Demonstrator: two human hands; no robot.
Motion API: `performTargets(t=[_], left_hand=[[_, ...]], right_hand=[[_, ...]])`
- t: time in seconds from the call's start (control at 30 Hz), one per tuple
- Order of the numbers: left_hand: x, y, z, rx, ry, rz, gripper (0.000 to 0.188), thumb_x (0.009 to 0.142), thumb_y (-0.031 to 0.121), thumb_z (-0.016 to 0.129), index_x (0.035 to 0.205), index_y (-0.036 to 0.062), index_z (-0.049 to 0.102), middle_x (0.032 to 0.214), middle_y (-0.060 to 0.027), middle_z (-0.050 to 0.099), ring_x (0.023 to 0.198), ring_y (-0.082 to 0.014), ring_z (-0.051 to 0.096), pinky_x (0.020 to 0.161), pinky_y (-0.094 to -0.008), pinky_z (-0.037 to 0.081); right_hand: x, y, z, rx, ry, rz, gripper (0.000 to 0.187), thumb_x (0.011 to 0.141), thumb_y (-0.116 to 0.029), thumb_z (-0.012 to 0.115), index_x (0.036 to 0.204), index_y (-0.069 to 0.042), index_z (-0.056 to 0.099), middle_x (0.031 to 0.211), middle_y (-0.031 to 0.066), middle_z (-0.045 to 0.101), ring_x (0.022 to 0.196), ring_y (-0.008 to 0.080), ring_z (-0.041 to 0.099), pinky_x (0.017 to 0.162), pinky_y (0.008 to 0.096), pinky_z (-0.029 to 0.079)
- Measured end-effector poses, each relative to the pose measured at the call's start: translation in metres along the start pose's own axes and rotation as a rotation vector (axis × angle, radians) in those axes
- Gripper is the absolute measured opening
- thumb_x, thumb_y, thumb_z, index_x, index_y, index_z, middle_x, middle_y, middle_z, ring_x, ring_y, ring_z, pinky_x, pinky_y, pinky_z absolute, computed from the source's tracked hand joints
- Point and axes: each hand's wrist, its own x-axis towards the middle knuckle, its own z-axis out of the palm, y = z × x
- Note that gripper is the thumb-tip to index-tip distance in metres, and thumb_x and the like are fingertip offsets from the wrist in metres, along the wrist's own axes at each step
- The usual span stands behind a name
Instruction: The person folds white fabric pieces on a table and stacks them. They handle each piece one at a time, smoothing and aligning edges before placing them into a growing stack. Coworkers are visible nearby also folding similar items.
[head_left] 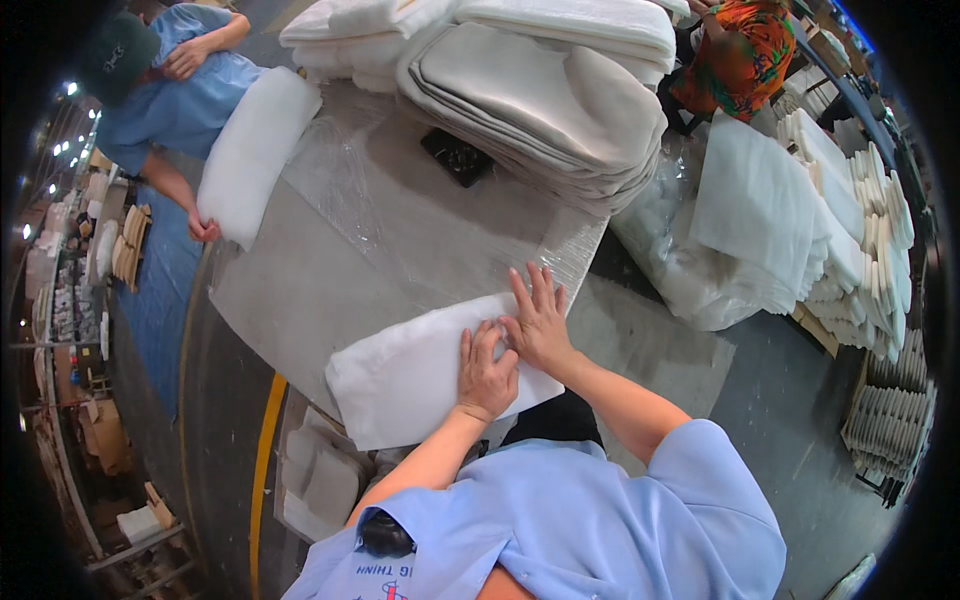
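A white cushion pad (400,375) lies flat at the near edge of the grey work table (300,265), its front part hanging toward my body. My left hand (488,378) is on the pad's right half, fingers bent and gathered on its white cloth. Just to the right, my right hand (537,325) rests at the pad's far right edge with its fingers stretched out. Its thumb reaches close to the left fingertips. What lies under the left fingertips is hidden.
A stack of grey cushions (540,110) sits at the table's far side, beside white pads (570,30) and a small black object (456,157). At the left, a co-worker (185,90) holds another white pad (258,150). White sheets (760,210) are piled right; a second person (740,60) stands beyond.
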Motion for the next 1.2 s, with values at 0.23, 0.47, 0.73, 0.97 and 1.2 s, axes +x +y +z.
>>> performTargets(t=[0.23, 0.47, 0.73, 0.97, 1.2], left_hand=[[0.004, 0.002, -0.001, -0.029, 0.006, 0.019, 0.011, 0.081, 0.007, 0.069, 0.092, 0.0091, 0.070, 0.138, -0.0170, 0.052, 0.151, -0.0414, 0.041, 0.128, -0.0653, 0.020], [0.003, 0.001, 0.001, 0.010, 0.020, 0.003, 0.010, 0.083, 0.009, 0.069, 0.092, 0.0090, 0.069, 0.138, -0.0167, 0.052, 0.150, -0.0409, 0.042, 0.128, -0.0642, 0.020], [0.005, 0.003, -0.001, 0.044, -0.007, 0.009, 0.008, 0.084, 0.010, 0.070, 0.092, 0.0095, 0.067, 0.139, -0.0149, 0.052, 0.151, -0.0391, 0.043, 0.128, -0.0630, 0.021], [0.006, 0.003, 0.003, 0.067, 0.013, 0.004, 0.012, 0.084, 0.010, 0.068, 0.096, 0.0105, 0.069, 0.140, -0.0139, 0.052, 0.152, -0.0390, 0.041, 0.129, -0.0623, 0.019], [0.004, 0.006, 0.002, 0.053, -0.009, -0.018, 0.017, 0.083, 0.008, 0.066, 0.099, 0.0116, 0.070, 0.139, -0.0132, 0.052, 0.152, -0.0395, 0.040, 0.129, -0.0628, 0.019]], right_hand=[[0.018, 0.025, -0.011, -0.041, 0.124, 0.064, 0.074, 0.104, -0.039, 0.060, 0.169, -0.018, 0.031, 0.172, 0.0207, 0.027, 0.161, 0.0463, 0.019, 0.123, 0.0744, 0.016], [-0.032, -0.001, -0.001, -0.071, -0.007, -0.051, 0.074, 0.102, -0.036, 0.063, 0.167, -0.015, 0.035, 0.171, 0.0220, 0.028, 0.159, 0.0485, 0.023, 0.121, 0.0739, 0.020], [-0.002, 0.032, -0.037, -0.096, 0.129, 0.176, 0.074, 0.101, -0.035, 0.065, 0.167, -0.016, 0.035, 0.174, 0.0179, 0.027, 0.160, 0.0467, 0.021, 0.121, 0.0738, 0.022], [-0.044, 0.014, -0.003, -0.095, 0.029, 0.106, 0.072, 0.105, -0.033, 0.061, 0.169, -0.020, 0.031, 0.176, 0.0176, 0.021, 0.161, 0.0462, 0.019, 0.120, 0.0751, 0.023], [-0.027, 0.035, -0.044, -0.014, 0.144, 0.179, 0.073, 0.104, -0.035, 0.062, 0.169, -0.021, 0.031, 0.174, 0.0204, 0.024, 0.160, 0.0494, 0.021, 0.119, 0.0752, 0.024]])
